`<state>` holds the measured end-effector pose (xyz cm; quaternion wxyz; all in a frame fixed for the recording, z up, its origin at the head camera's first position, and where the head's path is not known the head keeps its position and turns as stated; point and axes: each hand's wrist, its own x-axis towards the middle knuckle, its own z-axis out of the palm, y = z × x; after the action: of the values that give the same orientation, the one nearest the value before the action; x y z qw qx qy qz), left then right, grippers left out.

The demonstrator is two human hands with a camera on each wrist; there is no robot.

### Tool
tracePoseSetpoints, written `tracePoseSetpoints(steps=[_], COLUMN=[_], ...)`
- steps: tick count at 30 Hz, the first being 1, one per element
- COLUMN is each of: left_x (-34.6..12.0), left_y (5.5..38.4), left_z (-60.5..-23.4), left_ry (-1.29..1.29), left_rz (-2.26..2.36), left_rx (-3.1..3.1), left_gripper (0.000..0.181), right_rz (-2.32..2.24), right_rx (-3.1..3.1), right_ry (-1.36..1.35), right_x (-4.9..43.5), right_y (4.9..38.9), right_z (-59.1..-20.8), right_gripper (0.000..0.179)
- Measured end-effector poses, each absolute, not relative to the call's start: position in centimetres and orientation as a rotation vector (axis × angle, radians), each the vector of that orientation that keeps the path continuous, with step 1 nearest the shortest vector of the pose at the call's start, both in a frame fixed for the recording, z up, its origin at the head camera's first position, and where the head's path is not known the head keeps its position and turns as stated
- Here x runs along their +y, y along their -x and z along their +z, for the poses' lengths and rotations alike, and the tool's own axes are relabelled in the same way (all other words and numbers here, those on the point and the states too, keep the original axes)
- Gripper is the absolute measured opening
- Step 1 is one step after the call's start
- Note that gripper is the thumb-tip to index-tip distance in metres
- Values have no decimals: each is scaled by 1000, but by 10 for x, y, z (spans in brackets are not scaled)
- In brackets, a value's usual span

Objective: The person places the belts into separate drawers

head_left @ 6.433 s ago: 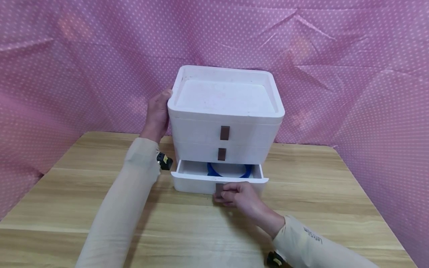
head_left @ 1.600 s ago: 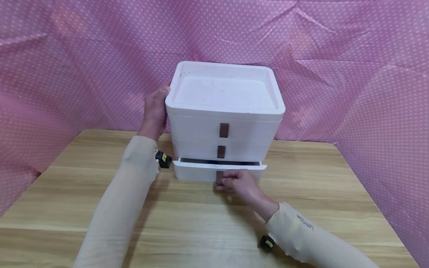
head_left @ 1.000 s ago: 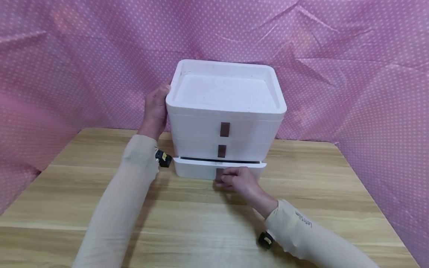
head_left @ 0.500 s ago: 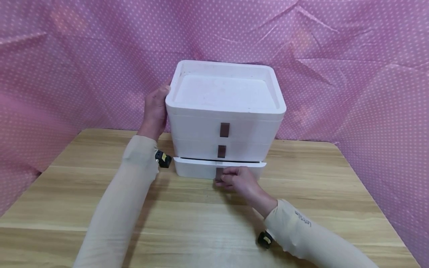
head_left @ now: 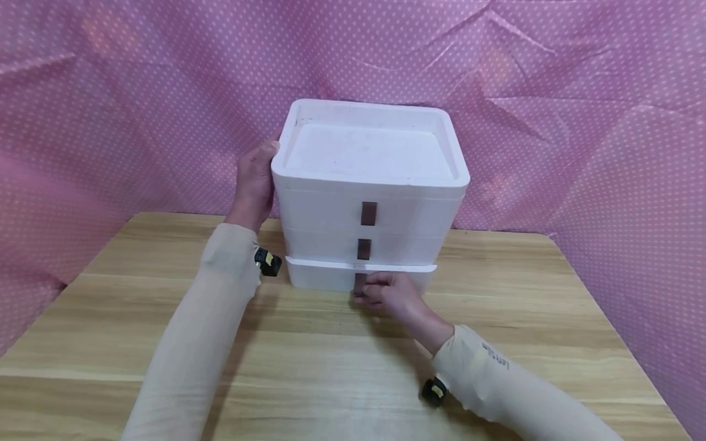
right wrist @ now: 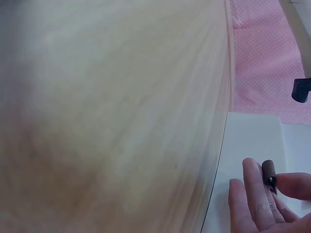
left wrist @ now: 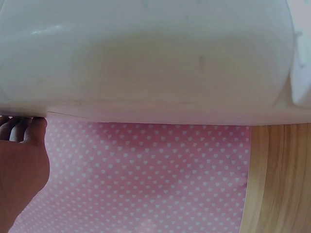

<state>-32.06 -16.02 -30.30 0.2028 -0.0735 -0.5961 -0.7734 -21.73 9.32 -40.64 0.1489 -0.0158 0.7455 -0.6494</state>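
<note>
A white drawer cabinet stands on the wooden table, its top a shallow tray. My left hand rests against its left side near the top rim. In the left wrist view, the fingertips touch the white side wall. My right hand pinches the brown handle of the bottom drawer. The right wrist view has the thumb on one side of that handle and fingers on the other. No dark gap shows above the drawer front; the inside is hidden.
Two upper drawers have brown handles and flush fronts. A pink dotted cloth hangs behind and around the wooden table. Black wrist cameras sit at both cuffs.
My right hand has pushed the bottom drawer inward. A blue ring-shaped thing seen inside earliest is now hidden, and the gap has narrowed away. My left hand stays at the cabinet's side.
</note>
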Motion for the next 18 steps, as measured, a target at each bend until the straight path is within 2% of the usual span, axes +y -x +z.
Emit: tracePoseSetpoints(steps=[18], left_x=[-159], left_y=[320], left_z=[-300], left_ry=[196], left_rz=[-2195], left_rx=[-1634], left_gripper=[33], right_rz=[-1882], right_rx=[2145], right_ry=[34], right_x=[92], right_y=[222], right_z=[-406], right_gripper=[25])
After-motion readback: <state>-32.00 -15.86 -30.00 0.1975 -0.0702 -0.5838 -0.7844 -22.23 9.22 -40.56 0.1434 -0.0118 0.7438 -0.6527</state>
